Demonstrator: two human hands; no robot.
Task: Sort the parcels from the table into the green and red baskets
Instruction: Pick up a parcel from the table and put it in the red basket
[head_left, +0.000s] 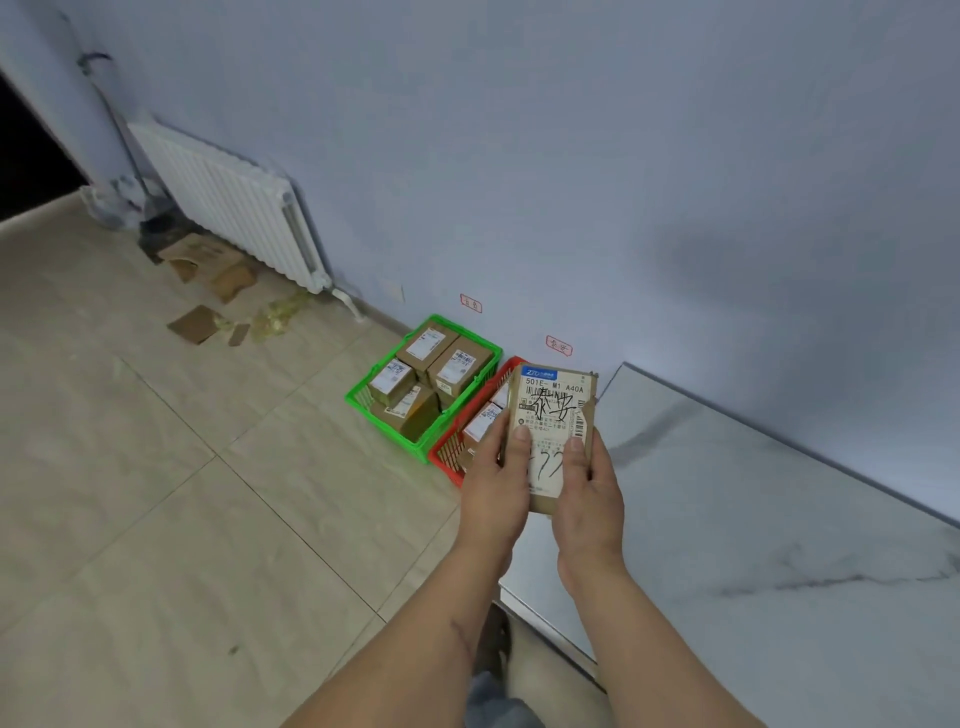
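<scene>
Both hands held one flat brown parcel (553, 415) upright in front of the camera, its printed shipping label facing the viewer, with large black handwritten characters across the label. The left hand (496, 486) gripped the parcel's left edge, thumb pressed on the label face and fingers curled behind; the right hand (589, 491) gripped the right edge the same way, thumb on the front. So each grip was closed round the parcel, one to a side. The parcel hung in the air above the near end of the red basket (457, 444), partly hiding it, and just beside the left corner of the pale marbled worktop (753, 519), not touching either. The red basket stood on the tiled floor (156, 493) against the wall (571, 156), with at least one labelled box visible inside it behind the left hand. Touching its left side stood the green basket (387, 415), holding several brown labelled boxes (454, 366) packed close together. Two small red-outlined tags (471, 303) were stuck on the wall, one above each basket; their writing was too small to read. Farther left a white radiator (228, 202) ran along the wall, and scraps of cardboard (208, 265) and crumpled clear tape lay on the floor near it.
</scene>
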